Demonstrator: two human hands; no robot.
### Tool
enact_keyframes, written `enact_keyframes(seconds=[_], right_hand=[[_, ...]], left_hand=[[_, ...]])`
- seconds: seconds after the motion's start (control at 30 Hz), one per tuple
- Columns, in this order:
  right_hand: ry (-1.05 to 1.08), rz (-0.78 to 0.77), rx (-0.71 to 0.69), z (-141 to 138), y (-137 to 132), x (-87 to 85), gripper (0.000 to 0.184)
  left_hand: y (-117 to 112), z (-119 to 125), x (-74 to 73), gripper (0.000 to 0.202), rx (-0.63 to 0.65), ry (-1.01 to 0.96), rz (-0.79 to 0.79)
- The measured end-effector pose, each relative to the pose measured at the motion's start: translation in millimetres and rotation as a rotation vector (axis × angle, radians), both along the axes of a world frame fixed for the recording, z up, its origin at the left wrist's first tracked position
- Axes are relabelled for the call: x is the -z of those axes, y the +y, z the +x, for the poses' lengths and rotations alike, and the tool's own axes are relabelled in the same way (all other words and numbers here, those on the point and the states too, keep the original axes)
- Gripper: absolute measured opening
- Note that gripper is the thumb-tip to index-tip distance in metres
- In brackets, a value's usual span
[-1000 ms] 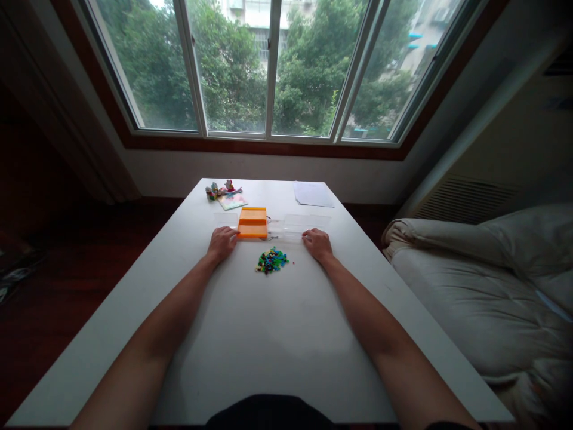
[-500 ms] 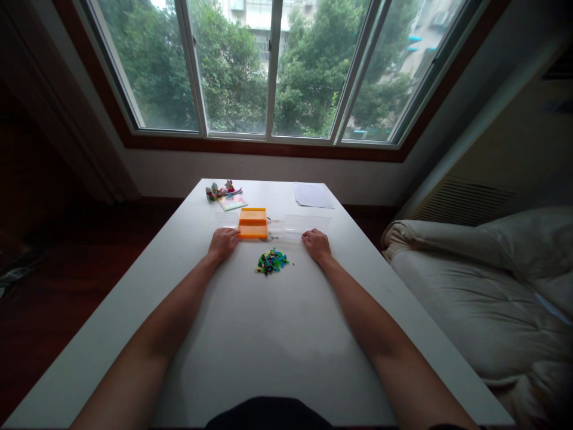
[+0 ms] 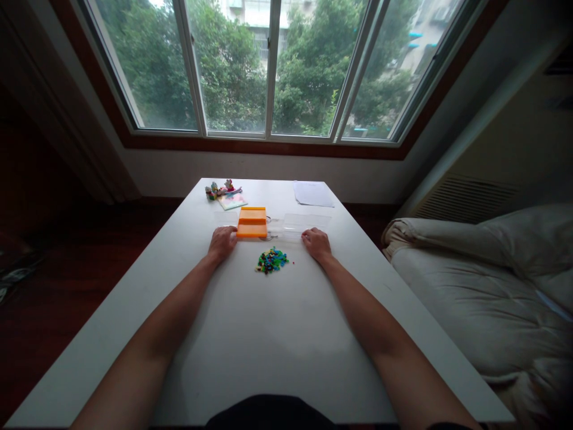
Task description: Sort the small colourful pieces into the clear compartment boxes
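Observation:
My left hand (image 3: 222, 243) rests on the white table (image 3: 277, 334), fingers loosely bent and holding nothing that I can see. Its fingertips lie right beside the near left corner of an orange two-section tray (image 3: 252, 227). On the other side, my right hand (image 3: 317, 243) rests with loosely bent fingers at the near edge of a clear plastic box (image 3: 307, 223). Whether the fingertips touch the box is too small to tell. Between the hands and closer to me lies a small heap of green, blue, yellow and dark toy pieces (image 3: 271, 261).
Small colourful figures (image 3: 217, 191) and a pastel booklet (image 3: 233, 200) sit at the far left of the table. White paper sheets (image 3: 313, 194) lie at the far right. A pale sofa (image 3: 465, 286) stands along the right side, and a window (image 3: 268, 71) is ahead.
My left fingertips have drawn back slightly from the orange tray's corner. My right hand and the heap of pieces stay in place.

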State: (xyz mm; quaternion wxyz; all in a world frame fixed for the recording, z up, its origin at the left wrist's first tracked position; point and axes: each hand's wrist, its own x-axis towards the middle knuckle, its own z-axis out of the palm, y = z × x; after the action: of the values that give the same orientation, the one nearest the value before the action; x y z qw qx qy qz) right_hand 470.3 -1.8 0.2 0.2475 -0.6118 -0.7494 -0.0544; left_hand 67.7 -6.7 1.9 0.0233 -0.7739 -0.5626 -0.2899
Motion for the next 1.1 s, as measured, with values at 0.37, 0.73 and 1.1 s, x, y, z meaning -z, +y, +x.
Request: enact_keyframes(seconds=[0.37,0.73,1.1], right_hand=[[-0.005,-0.015,0.009,0.3,0.7,0.5,0.018],[-0.017,-0.015,0.015,-0.7,-0.2,0.2,0.019],[-0.009,-0.015,0.021,-2.1,-5.5,-4.2,0.019]], left_hand=[[0.4,-2.3,1.0,0.018,0.065,0.011,-0.003],[-1.0,-1.8,-1.5,0.022,0.042,0.014,-0.012],[-3.6,-0.3,-5.3,0.023,0.018,-0.001,-0.042]])
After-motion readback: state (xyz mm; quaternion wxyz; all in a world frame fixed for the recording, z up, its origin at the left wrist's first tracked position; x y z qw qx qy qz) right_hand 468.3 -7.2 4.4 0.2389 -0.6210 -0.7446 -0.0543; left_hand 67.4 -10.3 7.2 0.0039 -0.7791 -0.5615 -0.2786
